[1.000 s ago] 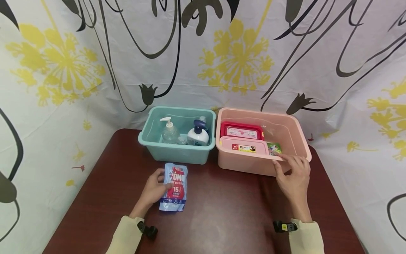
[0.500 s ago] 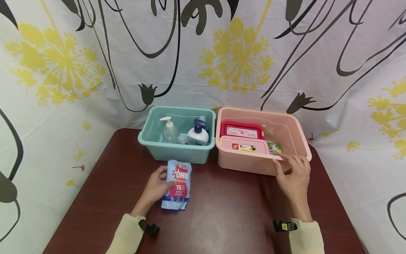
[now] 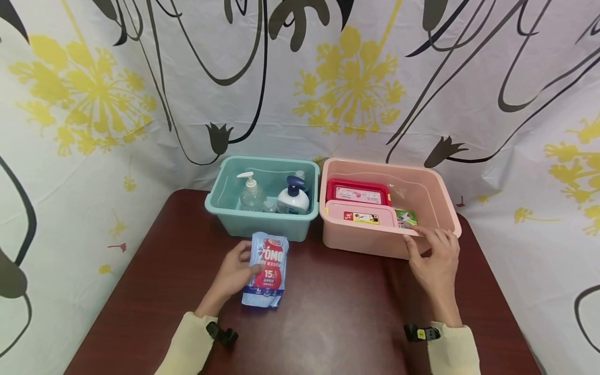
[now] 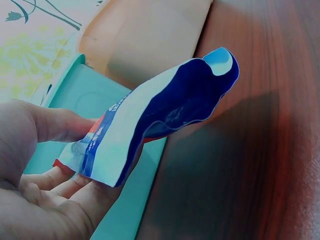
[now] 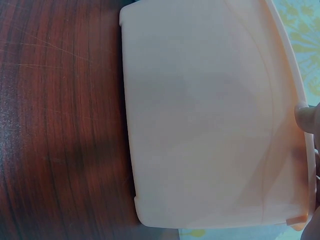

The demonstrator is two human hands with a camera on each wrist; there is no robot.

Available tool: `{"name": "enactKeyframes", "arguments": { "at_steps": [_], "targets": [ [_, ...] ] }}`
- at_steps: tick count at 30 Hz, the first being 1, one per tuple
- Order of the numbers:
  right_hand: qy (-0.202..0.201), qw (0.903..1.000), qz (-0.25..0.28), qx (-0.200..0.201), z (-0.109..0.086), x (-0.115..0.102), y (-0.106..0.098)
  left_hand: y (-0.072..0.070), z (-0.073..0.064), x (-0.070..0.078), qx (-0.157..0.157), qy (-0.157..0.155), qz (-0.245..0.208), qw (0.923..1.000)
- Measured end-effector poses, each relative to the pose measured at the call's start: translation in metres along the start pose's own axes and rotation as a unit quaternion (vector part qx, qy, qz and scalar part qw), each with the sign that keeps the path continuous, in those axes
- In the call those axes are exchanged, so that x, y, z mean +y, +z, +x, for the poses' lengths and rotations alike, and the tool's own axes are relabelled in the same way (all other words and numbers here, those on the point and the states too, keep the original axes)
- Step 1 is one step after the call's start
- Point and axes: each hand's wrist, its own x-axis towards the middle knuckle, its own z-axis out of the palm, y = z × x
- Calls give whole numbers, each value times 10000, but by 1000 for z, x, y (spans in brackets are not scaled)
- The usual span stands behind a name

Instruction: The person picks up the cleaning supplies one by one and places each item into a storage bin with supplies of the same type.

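My left hand point(image 3: 236, 271) pinches a blue OMO detergent pouch point(image 3: 271, 260) by its left side, thumb across the front. In the left wrist view the pouch point(image 4: 150, 115) is seen from its base, above the table, with its shadow on the wood. My right hand point(image 3: 433, 258) grips the front rim of the pink bin point(image 3: 361, 242) near its right corner, thumb outside and fingers over the edge. The right wrist view shows that bin's outer wall point(image 5: 200, 120) and the thumb point(image 5: 306, 117) at the rim.
A teal bin point(image 3: 262, 226) left of the pink one holds a clear pump bottle point(image 3: 252, 198), a white pump bottle with a blue top point(image 3: 292, 200) and smaller bottles. Inside the pink bin lie a red-lidded box point(image 3: 358, 194), a pink-lidded box point(image 3: 361, 214) and a green packet point(image 3: 405, 217).
My left hand has carried the pouch a little to the right and toward the teal bin. The right hand stays on the pink bin's rim.
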Motion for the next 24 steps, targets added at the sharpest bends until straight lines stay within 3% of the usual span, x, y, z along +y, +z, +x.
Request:
{"name": "enactKeyframes", "arguments": {
  "at_steps": [13,24],
  "targets": [
    [-40,10000,29,17,1,-1,0,4,0,15,-89,321,-66,9994],
    [-4,10000,-3,-39,0,-1,0,4,-3,28,-188,419,-211,9987]
  ]
}}
